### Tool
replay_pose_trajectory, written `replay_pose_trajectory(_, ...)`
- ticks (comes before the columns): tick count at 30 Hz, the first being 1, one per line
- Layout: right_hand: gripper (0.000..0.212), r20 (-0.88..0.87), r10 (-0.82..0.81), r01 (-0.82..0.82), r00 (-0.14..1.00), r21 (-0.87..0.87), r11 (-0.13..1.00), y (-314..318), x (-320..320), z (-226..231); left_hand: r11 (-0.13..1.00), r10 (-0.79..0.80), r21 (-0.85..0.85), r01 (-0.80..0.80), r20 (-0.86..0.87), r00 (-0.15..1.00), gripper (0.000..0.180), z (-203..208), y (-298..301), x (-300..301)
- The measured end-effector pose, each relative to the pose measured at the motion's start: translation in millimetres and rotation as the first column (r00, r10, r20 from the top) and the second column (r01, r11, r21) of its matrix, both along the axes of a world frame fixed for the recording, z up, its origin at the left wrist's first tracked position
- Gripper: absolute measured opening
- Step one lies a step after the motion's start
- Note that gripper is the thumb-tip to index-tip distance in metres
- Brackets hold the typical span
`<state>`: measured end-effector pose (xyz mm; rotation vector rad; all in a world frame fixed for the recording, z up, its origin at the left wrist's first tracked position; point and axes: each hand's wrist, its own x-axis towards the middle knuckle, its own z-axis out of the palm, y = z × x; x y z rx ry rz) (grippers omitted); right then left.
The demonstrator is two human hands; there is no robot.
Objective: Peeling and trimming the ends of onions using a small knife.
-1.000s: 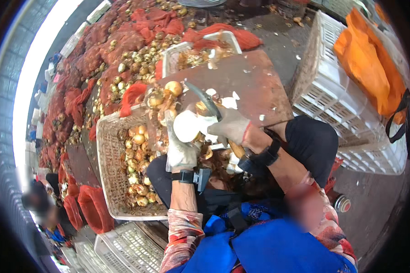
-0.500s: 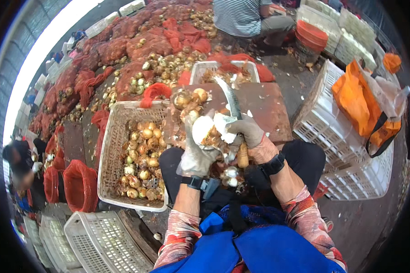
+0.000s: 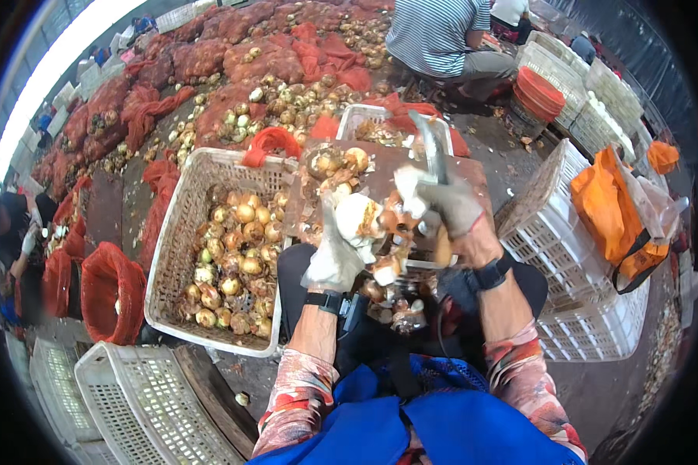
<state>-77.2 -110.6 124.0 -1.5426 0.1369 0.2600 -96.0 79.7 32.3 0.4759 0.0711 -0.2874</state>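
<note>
My gloved left hand (image 3: 333, 260) is closed around a partly peeled white onion (image 3: 354, 215) over the near edge of a reddish-brown board (image 3: 471, 172). To its right, my gloved right hand (image 3: 455, 206), a little blurred, grips a knife. Its wooden handle (image 3: 442, 246) points toward me and its curved blade (image 3: 433, 147) points away. A white onion piece (image 3: 411, 188) is against the knife beside the right-hand fingers. Loose brown onion skin (image 3: 395, 221) hangs or falls between the hands. Unpeeled onions (image 3: 327, 161) lie at the board's far left.
A white crate (image 3: 161, 267) of brown onions stands at my left, with a red mesh bag (image 3: 110, 291) beyond it. Stacked white crates (image 3: 574, 322) bearing an orange bag (image 3: 609, 209) stand at my right. Behind the board is another crate (image 3: 354, 116); a person in stripes (image 3: 434, 39) sits farther off.
My right hand and the knife have moved right, away from the onion in my left hand. More brown skin now shows in the gap. The whole view has shifted slightly.
</note>
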Motion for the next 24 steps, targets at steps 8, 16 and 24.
replay_pose_trajectory(8,0.052,0.298,0.26,-0.012,0.919,-0.636,0.771,19.3,-14.9,-22.1,0.997,-0.078,0.015,0.077,0.012,0.997,0.067,-10.4,5.3,-0.8)
replay_pose_trajectory(16,0.044,0.138,0.376,-0.166,0.916,-0.723,0.671,29.2,-11.7,-8.8,0.993,0.004,0.115,-0.013,0.071,0.997,0.071,4.4,-3.1,-12.0)
replay_pose_trajectory(24,0.039,0.153,0.378,-0.152,0.913,-0.733,0.663,21.7,-12.4,-11.6,0.98,-0.033,0.195,0.04,-0.041,0.999,0.067,-4.8,-4.5,-5.2)
